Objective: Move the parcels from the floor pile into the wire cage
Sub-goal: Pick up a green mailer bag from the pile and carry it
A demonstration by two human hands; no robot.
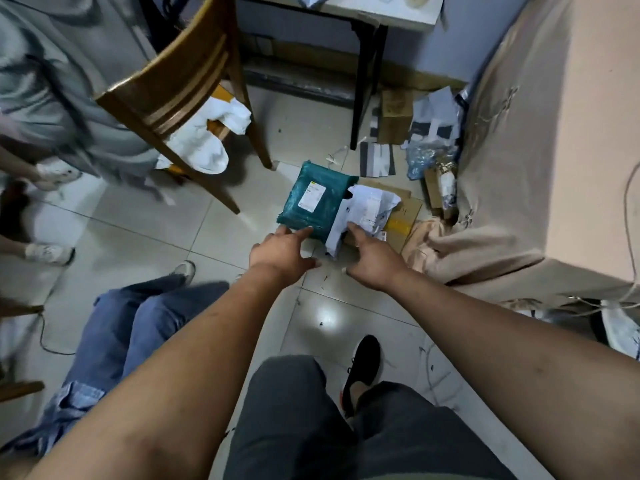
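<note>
Teal parcel (313,202) lies just ahead of the left hand (280,252), lengthwise away; right hand (375,263) reaches the white parcel (369,207); both spread, empty.

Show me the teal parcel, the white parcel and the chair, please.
teal parcel (311,195): head view, on its white label.
white parcel (369,207): head view, on its crumpled top face.
chair (166,77): head view, on the wooden backrest.
</note>
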